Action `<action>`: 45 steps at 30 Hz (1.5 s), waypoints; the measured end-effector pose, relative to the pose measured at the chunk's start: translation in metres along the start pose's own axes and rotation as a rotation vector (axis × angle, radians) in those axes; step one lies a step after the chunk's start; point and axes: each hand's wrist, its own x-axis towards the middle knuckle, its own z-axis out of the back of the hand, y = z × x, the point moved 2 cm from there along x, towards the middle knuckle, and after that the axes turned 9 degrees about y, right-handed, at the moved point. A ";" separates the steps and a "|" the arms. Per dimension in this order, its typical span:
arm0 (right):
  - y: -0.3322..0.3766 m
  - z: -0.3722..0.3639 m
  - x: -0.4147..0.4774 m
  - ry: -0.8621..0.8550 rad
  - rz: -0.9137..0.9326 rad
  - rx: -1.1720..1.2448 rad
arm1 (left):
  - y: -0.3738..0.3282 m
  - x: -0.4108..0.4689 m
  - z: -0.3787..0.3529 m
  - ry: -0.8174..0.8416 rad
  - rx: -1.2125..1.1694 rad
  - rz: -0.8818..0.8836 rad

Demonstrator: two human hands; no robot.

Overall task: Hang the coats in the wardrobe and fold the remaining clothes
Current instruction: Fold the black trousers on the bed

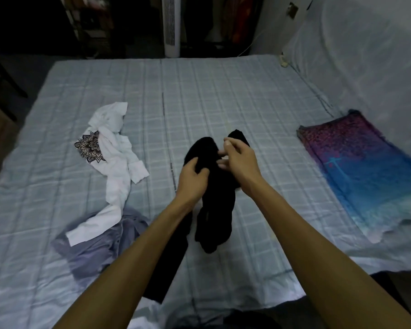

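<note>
left hand (pixel 192 180) fingers grip black garment (pixel 215 210) | right hand (pixel 240 162) fingers curled, hold unclear | risk: bunched cloth slips, fold skews

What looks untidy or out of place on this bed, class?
The white printed garment lies crumpled and twisted on the left of the bed, one end draped over a rumpled grey garment. The black garment hangs bunched from the left hand. The purple-blue cloth lies flat.

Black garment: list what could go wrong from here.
The black garment is bunched in the left hand, and the right hand seems to pinch only a little of it, so it may slip and fold crooked. Its long end reaches toward the near edge of the bed and could slide off.
</note>
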 end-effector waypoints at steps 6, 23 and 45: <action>-0.034 0.035 0.008 0.268 -0.020 -0.167 | -0.013 0.025 -0.026 -0.173 -0.301 0.263; -0.122 0.070 0.065 0.337 -0.061 -0.386 | -0.078 0.068 -0.047 -0.436 -0.696 0.097; -0.046 0.091 0.107 -0.046 -0.192 0.025 | -0.029 0.122 0.059 -0.345 -0.001 0.012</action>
